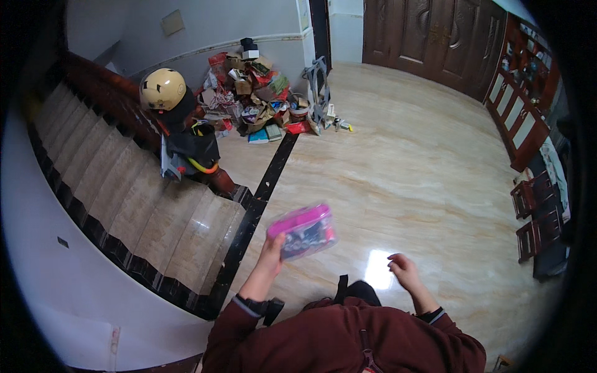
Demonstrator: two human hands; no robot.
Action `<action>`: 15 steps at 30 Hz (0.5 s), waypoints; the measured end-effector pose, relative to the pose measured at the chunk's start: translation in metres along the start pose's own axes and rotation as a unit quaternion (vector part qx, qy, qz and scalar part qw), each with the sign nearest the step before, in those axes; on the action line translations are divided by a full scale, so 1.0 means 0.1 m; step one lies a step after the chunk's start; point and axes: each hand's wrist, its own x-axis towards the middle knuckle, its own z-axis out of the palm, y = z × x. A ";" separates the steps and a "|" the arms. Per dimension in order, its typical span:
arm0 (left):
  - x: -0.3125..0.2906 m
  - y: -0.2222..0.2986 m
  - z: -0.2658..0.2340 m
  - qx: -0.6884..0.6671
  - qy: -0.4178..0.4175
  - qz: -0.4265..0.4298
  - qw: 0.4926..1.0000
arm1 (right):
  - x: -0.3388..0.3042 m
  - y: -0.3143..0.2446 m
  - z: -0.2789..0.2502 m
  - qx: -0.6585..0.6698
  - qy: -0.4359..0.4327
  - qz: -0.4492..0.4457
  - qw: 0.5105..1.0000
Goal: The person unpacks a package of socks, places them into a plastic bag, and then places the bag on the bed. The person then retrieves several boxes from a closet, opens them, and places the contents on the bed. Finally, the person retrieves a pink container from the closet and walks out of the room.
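My left hand (272, 256) grips the near left end of a clear plastic case (303, 241) with a bright pink band along its far side. Dark and pale small items show through the clear wall, but their kind is too blurred to name. The case is held up above the tiled floor, slightly tilted. My right hand (405, 272) hovers off to the right, apart from the case. Its fingers are loosely bent and a little apart, with nothing visible in them.
Stairs (161, 217) with black edging run along the left. A yellow helmet (163, 89) sits on the banister post, bags hanging below. A heap of boxes and bags (249, 93) lies against the far wall beside a grey folded frame (318, 90). Wooden stools (538, 233) stand at right.
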 end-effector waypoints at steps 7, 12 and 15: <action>2.51 0.19 0.19 0.065 0.003 0.089 0.994 | 2.23 -0.08 -0.21 0.075 0.006 0.031 0.997; 3.87 0.44 -0.24 -0.033 0.135 0.071 0.988 | 4.22 -0.74 -0.24 0.115 -0.036 -0.010 0.993; 4.39 0.60 -0.62 0.004 0.220 0.095 0.971 | 5.35 -1.31 0.03 0.121 -0.088 -0.025 0.988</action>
